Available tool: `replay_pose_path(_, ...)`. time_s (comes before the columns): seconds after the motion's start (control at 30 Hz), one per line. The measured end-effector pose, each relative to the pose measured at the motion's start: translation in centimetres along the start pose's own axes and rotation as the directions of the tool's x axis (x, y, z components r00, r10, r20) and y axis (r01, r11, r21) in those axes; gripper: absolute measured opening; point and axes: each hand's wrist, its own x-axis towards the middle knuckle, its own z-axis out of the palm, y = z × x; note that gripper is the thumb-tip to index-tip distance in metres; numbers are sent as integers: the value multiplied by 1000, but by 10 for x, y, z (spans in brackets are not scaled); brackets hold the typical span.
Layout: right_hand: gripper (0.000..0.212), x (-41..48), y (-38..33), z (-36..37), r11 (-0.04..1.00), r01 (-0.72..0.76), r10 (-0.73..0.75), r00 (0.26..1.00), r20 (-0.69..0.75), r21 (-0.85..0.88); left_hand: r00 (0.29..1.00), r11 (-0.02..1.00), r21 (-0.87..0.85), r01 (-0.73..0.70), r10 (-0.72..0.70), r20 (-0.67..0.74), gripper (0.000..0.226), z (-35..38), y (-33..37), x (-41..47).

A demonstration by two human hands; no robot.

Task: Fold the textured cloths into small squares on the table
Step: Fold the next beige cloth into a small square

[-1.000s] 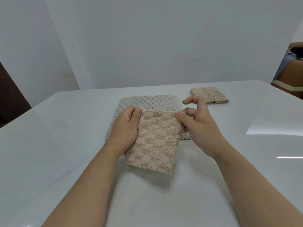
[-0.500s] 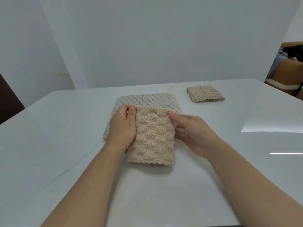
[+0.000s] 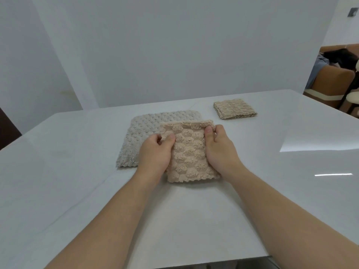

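Head view, beige cloth (image 3: 189, 154) between left hand (image 3: 155, 153), right hand (image 3: 219, 150)

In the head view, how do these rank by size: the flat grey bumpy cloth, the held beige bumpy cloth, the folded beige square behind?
1. flat grey bumpy cloth, partly covered.
2. held beige bumpy cloth, nearer the camera, so this gap is unsure.
3. folded beige square cloth, clearly smallest, though farthest away.
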Motion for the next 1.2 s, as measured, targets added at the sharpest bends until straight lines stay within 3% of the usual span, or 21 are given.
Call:
replay_pose_path(0.13, 34, 8, -2, -9, 997, -2, -1, 999, -41, -71, 979, 934, 307, -184, 201, -24, 30, 15, 16, -12)
replay_pose_path(0.2, 33, 14, -5, -20, 995, 7, -12, 999, -52, -96, 969, 900, 375, -222, 245, -14, 31, 22, 24, -15)
replay_pose_path(0.67, 35, 38, 64, -155, 871, -203, 158, 978, -136, -448, 973, 882, 470, -37, -74, 216, 43, 167, 67, -42)
replay_pose_path(0.83, 25, 47, 78, -178, 818, -226, 154, 972, -177, -528, 973, 878, 476, -60, -54, 224, 37, 199, 74, -47)
replay_pose_path(1.0, 20, 54, 88, -181, 779, -147, 90, 988, -123, -609, 978, 836, 540, -95, -24, 208, 30, 211, 69, -46)
replay_pose_path(1.13, 20, 56, 92, -179, 736, -104, 40, 993, -110, -669, 981, 768, 629, -120, -5, 193, 34, 211, 69, -45)
replay_pose_path(1.2, 23, 55, 91, -178, 649, -77, -1, 995, -102, -757, 982, 666, 729, -158, 24, 190, 47, 207, 72, -45)
